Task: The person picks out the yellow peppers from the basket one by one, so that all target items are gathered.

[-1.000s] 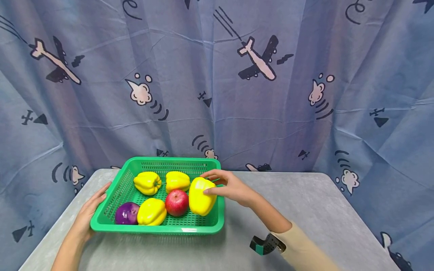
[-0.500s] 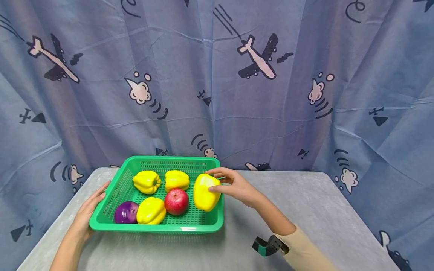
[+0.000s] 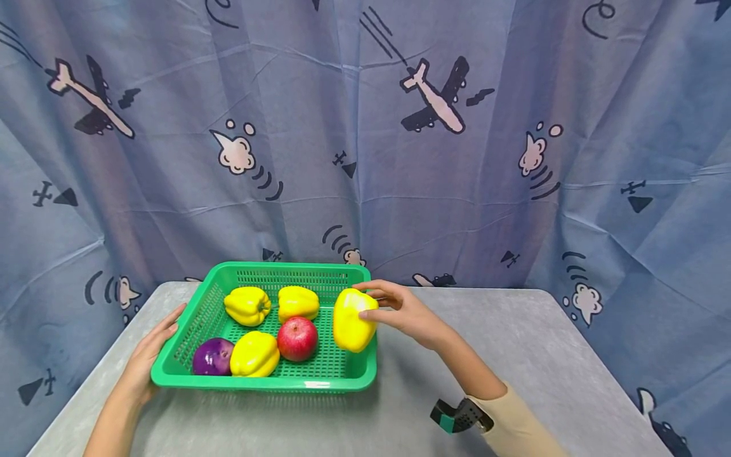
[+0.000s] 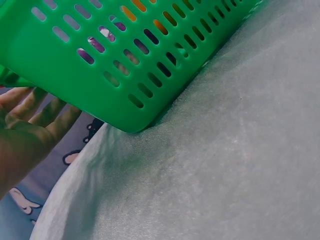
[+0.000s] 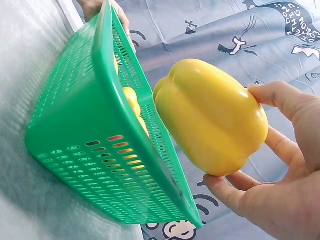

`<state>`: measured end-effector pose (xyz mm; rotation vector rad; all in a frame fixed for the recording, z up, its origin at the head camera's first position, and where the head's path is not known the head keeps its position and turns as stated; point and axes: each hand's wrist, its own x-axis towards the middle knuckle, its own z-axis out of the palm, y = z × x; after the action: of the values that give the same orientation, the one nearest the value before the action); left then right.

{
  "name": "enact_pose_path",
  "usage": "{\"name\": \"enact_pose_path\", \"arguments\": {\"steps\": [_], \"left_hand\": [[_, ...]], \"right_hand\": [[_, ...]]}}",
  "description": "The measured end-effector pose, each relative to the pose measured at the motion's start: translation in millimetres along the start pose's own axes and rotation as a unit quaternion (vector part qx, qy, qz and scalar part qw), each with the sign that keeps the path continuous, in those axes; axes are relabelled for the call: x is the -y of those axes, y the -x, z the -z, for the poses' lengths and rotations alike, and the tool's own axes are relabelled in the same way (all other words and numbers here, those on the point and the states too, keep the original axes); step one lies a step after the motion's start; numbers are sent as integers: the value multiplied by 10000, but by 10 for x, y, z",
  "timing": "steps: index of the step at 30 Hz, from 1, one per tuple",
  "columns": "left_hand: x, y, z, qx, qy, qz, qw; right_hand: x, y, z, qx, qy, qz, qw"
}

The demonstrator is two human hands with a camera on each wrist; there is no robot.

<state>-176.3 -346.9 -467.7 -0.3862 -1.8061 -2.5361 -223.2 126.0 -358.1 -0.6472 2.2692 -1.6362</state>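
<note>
A green slotted plastic basket (image 3: 257,383) stands on the grey table. Over its right end my right hand (image 3: 402,314) holds a yellow bell pepper (image 5: 210,117) between thumb and fingertips. In the right wrist view that pepper hangs beside the basket's rim, apart from the others. My left hand (image 3: 139,365) rests against the basket's left side, its fingers fairly straight under the rim in the left wrist view. Inside lie yellow bell peppers at back left (image 3: 248,306), back middle (image 3: 299,302) and front (image 3: 255,354), plus a red round fruit (image 3: 297,339) and a shiny purple round one (image 3: 213,357).
A grey tabletop (image 3: 485,355) extends right of the basket and in front of it. Behind the table hangs a blue curtain (image 3: 365,158) printed with planes. A black and green strapped device (image 3: 459,416) sits on the right wrist by a beige sleeve (image 3: 522,422).
My right hand has moved the yellow bell pepper right and slightly up, away from the red fruit toward the basket's right rim. My left hand stays at the basket's left side.
</note>
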Motion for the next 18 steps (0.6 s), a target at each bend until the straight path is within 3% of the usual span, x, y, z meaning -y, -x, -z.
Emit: {"name": "enact_pose_path", "arguments": {"steps": [18], "left_hand": [[1, 2, 9, -111, -43, 92, 9999]], "right_hand": [[-21, 95, 174, -45, -171, -23, 9998]]}}
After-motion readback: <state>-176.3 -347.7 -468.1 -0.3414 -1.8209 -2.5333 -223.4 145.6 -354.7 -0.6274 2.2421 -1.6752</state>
